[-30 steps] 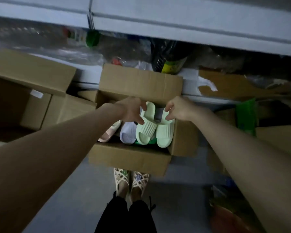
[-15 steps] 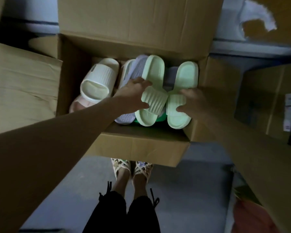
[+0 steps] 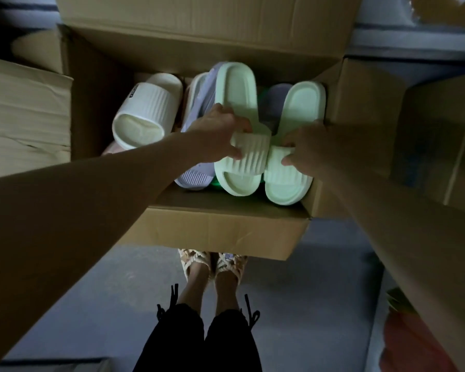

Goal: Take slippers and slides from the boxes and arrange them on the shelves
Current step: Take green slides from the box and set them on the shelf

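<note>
An open cardboard box [image 3: 215, 232] stands on the floor in front of me, filled with slides. Two pale green slides lie on top at its right. My left hand [image 3: 218, 132] grips the ribbed strap of the left green slide [image 3: 236, 95]. My right hand [image 3: 306, 146] holds the strap of the right green slide [image 3: 301, 106]. A cream slide [image 3: 148, 111] lies at the left of the box, and lilac slides [image 3: 199, 98] sit between it and the green pair. A pink one peeks out under the cream slide.
Another cardboard box [image 3: 24, 111] stands to the left and one [image 3: 440, 140] to the right. The box's rear flap [image 3: 204, 17] stands up at the back. My feet in woven sandals [image 3: 212, 264] are on the grey floor just before the box.
The camera has tilted down and closer to the box, so the shelf has left view. Both hands have slid from the heel ends of the green slides onto their straps.
</note>
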